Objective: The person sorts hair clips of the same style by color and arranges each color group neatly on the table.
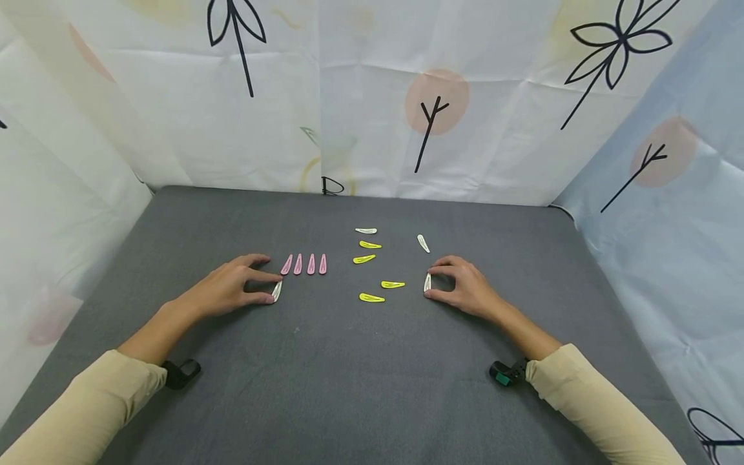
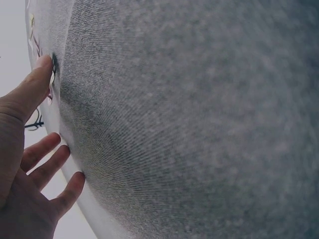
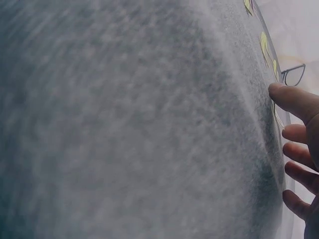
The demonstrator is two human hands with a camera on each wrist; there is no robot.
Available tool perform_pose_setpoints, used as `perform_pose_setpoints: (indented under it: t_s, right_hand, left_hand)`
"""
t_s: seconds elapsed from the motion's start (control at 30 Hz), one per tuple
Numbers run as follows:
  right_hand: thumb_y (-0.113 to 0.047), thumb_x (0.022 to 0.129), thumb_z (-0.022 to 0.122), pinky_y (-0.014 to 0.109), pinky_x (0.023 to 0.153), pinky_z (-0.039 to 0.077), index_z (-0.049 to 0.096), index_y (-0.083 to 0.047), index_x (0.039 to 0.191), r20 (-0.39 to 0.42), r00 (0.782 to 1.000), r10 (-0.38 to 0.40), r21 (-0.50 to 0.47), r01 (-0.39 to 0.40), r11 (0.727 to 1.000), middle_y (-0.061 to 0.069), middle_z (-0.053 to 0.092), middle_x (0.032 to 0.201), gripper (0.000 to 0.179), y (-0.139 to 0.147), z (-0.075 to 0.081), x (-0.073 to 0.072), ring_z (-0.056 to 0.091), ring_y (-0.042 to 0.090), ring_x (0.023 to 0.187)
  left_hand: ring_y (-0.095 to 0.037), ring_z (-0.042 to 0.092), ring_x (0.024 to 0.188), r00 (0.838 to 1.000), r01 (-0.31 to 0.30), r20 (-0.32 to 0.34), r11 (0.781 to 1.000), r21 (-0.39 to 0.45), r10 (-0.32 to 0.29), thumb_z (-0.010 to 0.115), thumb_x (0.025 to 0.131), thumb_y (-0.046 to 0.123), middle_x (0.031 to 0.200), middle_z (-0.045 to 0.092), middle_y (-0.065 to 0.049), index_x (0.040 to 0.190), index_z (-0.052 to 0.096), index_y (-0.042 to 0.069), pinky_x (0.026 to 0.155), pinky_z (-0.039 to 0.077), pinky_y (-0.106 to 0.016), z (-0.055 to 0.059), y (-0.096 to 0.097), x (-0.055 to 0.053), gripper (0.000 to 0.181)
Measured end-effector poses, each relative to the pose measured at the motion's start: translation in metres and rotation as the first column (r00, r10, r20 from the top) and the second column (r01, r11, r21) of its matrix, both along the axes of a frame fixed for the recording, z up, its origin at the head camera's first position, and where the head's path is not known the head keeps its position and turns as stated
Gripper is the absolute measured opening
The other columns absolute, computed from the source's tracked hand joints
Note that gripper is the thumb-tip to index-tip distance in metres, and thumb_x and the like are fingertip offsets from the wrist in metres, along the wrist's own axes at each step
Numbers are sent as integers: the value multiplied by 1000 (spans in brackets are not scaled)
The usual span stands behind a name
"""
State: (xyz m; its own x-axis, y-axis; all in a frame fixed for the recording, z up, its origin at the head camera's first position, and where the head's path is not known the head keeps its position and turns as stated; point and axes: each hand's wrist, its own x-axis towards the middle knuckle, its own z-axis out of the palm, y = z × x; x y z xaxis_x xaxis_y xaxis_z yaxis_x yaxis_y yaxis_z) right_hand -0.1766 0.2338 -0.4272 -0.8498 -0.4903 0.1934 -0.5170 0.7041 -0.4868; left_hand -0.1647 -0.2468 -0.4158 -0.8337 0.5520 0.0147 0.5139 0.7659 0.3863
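My left hand (image 1: 235, 287) pinches a white snap hair clip (image 1: 277, 292) between thumb and index finger, at the table's surface. In the left wrist view the thumb and spread fingers of that hand (image 2: 37, 159) show, and the clip is mostly hidden. A second white hair clip (image 1: 427, 283) stands between the thumb and index finger of my right hand (image 1: 465, 287), which pinches it by its ends. Just right of the left hand, several pink hair clips (image 1: 310, 264) lie in an upright row. Beyond the right hand lies another white clip (image 1: 423, 243).
Between the hands are several yellow hair clips, among them one in front (image 1: 372, 298) and one farther back (image 1: 370, 245). A white clip (image 1: 366, 230) lies behind them. Grey cloth covers the table (image 1: 349, 387); a patterned white curtain (image 1: 372, 129) hangs along its back and sides.
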Motion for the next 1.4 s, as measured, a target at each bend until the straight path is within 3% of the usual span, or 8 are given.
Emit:
perform_pose_setpoints:
  t_s: [0.43,0.73,1.03,1.4]
  right_hand:
    - [-33,80,84,50,99,43,74,-4,114,-11,998,69,10,-68,998,10,63,122,46,-31,8,-6,56,29,117]
    - [-31,81,84,46,98,45,74,-4,114,11,991,134,-46,-133,990,10,62,125,44,-81,22,-7,56,26,119]
    - [-38,79,84,48,102,41,75,-9,111,-102,967,234,93,-225,970,6,62,123,44,-142,24,-9,55,24,122]
    - [-41,81,82,46,98,43,75,-9,115,-84,954,286,148,-272,951,8,61,124,47,-196,18,-12,51,22,124]
  left_hand:
    - [-46,46,129,1000,3,4,1000,-6,-3,77,87,39,141,52,-23,126,72,17,99,36,-67,0,-1,-1,45]
    - [-46,46,130,1000,-2,4,1000,-16,2,76,87,41,141,53,-23,125,72,17,99,36,-68,1,-1,0,45]
    - [-46,47,129,1000,5,-5,1000,-4,-5,77,87,39,140,53,-23,125,72,17,98,36,-68,0,-2,0,44]
    - [-46,49,127,1000,1,-7,999,-32,-1,76,87,42,140,53,-24,125,72,18,97,38,-67,1,-1,-1,45]
